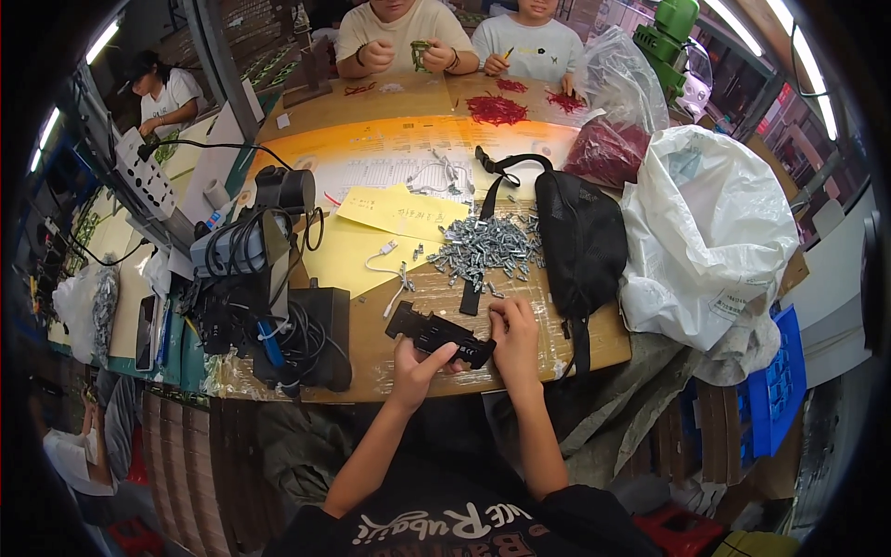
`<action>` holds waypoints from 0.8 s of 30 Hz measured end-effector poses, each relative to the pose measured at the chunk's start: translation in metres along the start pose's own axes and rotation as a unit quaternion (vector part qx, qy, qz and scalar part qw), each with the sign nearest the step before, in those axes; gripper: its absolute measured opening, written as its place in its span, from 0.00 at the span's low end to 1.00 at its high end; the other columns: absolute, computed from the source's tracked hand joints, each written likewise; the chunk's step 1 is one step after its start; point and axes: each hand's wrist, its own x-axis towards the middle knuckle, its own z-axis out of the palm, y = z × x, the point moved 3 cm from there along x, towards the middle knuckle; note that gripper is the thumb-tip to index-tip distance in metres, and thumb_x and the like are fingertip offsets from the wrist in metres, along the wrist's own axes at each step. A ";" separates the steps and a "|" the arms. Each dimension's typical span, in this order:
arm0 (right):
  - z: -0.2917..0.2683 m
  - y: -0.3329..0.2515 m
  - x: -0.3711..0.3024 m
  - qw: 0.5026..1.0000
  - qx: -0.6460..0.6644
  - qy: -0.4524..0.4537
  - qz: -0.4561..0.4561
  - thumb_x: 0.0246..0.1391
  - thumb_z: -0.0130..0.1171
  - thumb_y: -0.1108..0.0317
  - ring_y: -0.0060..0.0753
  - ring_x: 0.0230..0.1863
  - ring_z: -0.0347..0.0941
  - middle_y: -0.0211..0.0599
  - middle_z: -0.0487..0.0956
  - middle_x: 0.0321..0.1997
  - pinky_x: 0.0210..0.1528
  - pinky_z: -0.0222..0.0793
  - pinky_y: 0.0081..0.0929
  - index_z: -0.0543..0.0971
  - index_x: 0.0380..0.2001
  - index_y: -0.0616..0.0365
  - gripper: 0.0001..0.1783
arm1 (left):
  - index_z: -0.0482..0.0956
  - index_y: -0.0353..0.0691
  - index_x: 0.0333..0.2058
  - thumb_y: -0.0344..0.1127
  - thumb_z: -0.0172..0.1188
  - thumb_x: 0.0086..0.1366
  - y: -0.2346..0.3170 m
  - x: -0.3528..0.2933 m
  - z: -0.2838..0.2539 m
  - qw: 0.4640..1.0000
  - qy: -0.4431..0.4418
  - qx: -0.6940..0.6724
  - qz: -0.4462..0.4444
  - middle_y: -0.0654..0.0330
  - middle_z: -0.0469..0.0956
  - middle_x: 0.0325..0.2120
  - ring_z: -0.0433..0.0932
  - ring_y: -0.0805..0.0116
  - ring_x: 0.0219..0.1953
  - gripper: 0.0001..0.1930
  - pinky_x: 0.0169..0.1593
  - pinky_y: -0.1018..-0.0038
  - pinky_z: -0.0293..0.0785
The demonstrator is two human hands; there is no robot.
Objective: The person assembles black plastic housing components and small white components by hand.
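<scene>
My left hand (419, 369) is closed around a flat black plastic housing (438, 336), with the thumb across its face. My right hand (516, 340) is at the housing's right end, its thumb and fingertips pinched together. Whatever sits between those fingertips is too small to make out. Just beyond both hands, a loose heap of small silvery metal parts (487, 246) is spread on the brown tabletop (594, 343). A short black strip (471, 299) lies between the heap and the housing. To the left, a short white cable (382, 267) with a metal plug rests on yellow paper (367, 243).
Black devices with tangled cables (288, 325) crowd the left side. A black pouch (583, 243) lies right of the heap, beside a large white sack (705, 232). Across the table, two people sit near piles of red wires (497, 110). A blue crate (781, 381) stands lower right.
</scene>
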 end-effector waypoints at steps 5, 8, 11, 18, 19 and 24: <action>-0.008 -0.010 -0.004 0.999 -0.007 -0.047 0.019 0.43 0.54 0.79 0.42 0.28 0.69 0.44 0.70 0.28 0.31 0.65 0.30 0.72 0.27 0.66 0.05 | 0.69 0.31 0.35 0.27 0.56 0.54 -0.001 0.000 -0.002 1.000 0.010 0.000 0.019 0.57 0.75 0.26 0.75 0.73 0.22 0.10 0.27 0.79 0.74; -0.015 -0.013 0.001 0.992 -0.006 -0.125 0.036 0.41 0.56 0.80 0.42 0.27 0.70 0.44 0.70 0.25 0.30 0.65 0.30 0.71 0.26 0.66 0.06 | 0.69 0.31 0.34 0.27 0.56 0.54 -0.001 0.000 -0.001 1.000 0.008 -0.001 0.014 0.57 0.75 0.26 0.75 0.72 0.22 0.10 0.27 0.79 0.74; -0.016 -0.009 0.006 0.988 -0.011 -0.149 0.026 0.38 0.58 0.80 0.43 0.25 0.70 0.45 0.71 0.21 0.29 0.66 0.31 0.71 0.23 0.66 0.07 | 0.68 0.31 0.34 0.27 0.57 0.54 -0.002 0.001 -0.001 1.000 -0.004 0.007 0.014 0.58 0.75 0.26 0.75 0.72 0.22 0.10 0.26 0.79 0.74; -0.013 -0.004 -0.001 0.992 -0.018 -0.110 0.064 0.38 0.56 0.78 0.37 0.23 0.71 0.46 0.73 0.21 0.28 0.67 0.27 0.70 0.21 0.67 0.06 | 0.68 0.32 0.34 0.28 0.57 0.55 -0.004 0.002 -0.003 1.000 -0.011 0.007 0.025 0.58 0.75 0.24 0.74 0.72 0.21 0.09 0.25 0.80 0.72; -0.013 -0.002 -0.002 0.992 0.014 -0.096 0.084 0.39 0.56 0.78 0.32 0.23 0.71 0.42 0.74 0.21 0.27 0.66 0.24 0.71 0.22 0.67 0.05 | 0.68 0.32 0.33 0.28 0.57 0.55 -0.004 0.002 -0.002 1.000 -0.013 0.003 0.026 0.58 0.75 0.23 0.74 0.72 0.21 0.09 0.25 0.80 0.72; -0.014 0.019 -0.017 0.965 0.208 -0.030 0.158 0.45 0.55 0.76 0.16 0.23 0.68 0.31 0.74 0.23 0.28 0.65 0.15 0.75 0.34 0.64 0.09 | 0.69 0.32 0.33 0.28 0.57 0.55 -0.006 0.003 -0.004 0.999 -0.021 0.012 0.027 0.59 0.75 0.23 0.74 0.72 0.21 0.09 0.24 0.79 0.72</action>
